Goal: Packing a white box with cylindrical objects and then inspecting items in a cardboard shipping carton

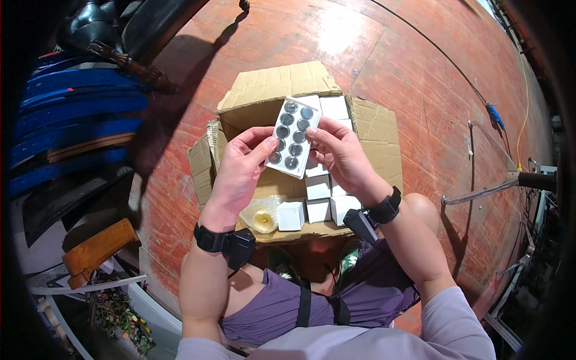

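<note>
Between my two hands is a flat white blister card [289,137] with two rows of shiny, dark round discs, tilted above the carton. My left hand [247,155] pinches its left edge, thumb on the face. On the opposite edge, my right hand [337,147] grips with thumb and fingers. Beneath them stands an open cardboard carton [282,80] with its flaps folded out. Small white boxes [291,216] line its right and near sides. A cream round piece [263,221] in clear bubble wrap lies in its near left corner.
Blue slatted panels [84,114] and a wooden block [102,252] lie at the left. A black cable with a blue handle [496,117] crosses the reddish floor [414,54] at the far right. Metal rods [480,192] lie on the right.
</note>
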The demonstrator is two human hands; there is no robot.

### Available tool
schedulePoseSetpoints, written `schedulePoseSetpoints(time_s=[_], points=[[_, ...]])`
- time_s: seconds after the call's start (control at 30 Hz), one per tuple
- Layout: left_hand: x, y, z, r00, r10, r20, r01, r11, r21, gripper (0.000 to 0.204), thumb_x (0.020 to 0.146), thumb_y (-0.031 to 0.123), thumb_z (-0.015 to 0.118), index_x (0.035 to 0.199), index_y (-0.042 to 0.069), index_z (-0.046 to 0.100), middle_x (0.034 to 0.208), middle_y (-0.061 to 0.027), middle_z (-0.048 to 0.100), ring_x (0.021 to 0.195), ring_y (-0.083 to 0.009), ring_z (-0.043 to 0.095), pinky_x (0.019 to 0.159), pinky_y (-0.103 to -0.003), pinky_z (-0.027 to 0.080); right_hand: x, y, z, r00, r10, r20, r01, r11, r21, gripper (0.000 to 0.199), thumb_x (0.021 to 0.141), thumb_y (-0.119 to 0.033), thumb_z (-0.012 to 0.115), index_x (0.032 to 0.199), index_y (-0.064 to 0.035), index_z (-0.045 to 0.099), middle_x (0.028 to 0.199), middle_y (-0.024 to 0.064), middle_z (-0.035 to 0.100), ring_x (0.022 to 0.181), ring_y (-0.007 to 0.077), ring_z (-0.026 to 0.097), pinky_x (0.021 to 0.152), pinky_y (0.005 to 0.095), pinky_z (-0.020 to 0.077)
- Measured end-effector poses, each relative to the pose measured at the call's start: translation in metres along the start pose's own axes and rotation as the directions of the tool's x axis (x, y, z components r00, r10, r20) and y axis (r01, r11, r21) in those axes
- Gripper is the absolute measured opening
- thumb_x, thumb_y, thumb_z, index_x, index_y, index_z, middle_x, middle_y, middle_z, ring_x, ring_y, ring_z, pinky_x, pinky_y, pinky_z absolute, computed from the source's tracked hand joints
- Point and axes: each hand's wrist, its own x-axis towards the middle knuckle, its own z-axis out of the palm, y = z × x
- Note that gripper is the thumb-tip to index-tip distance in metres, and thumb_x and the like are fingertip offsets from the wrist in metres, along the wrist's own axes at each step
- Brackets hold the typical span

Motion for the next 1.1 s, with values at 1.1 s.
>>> schedulePoseSetpoints(time_s=[1.1], points=[[0.01, -0.004, -0.012, 0.997, -0.072, -0.007, 0.072, 0.995, -0.074, 0.025, 0.099, 0.02, 0.07, 0.122, 0.01, 0.067, 0.105, 0.001, 0.072, 0.091, -0.006, 0.066, 0.08, -0.025, 0.051, 0.012, 0.004, -0.001, 0.999, 0.02, -0.039, -0.021, 1.0, -0.023, 0.032, 0.096, -0.012, 0.072, 0.126, -0.0058, 0.063, 0.106, 0.0029, 0.069, 0.096, 0.0096, 0.068, 0.081, 0.0266, 0.0589]])
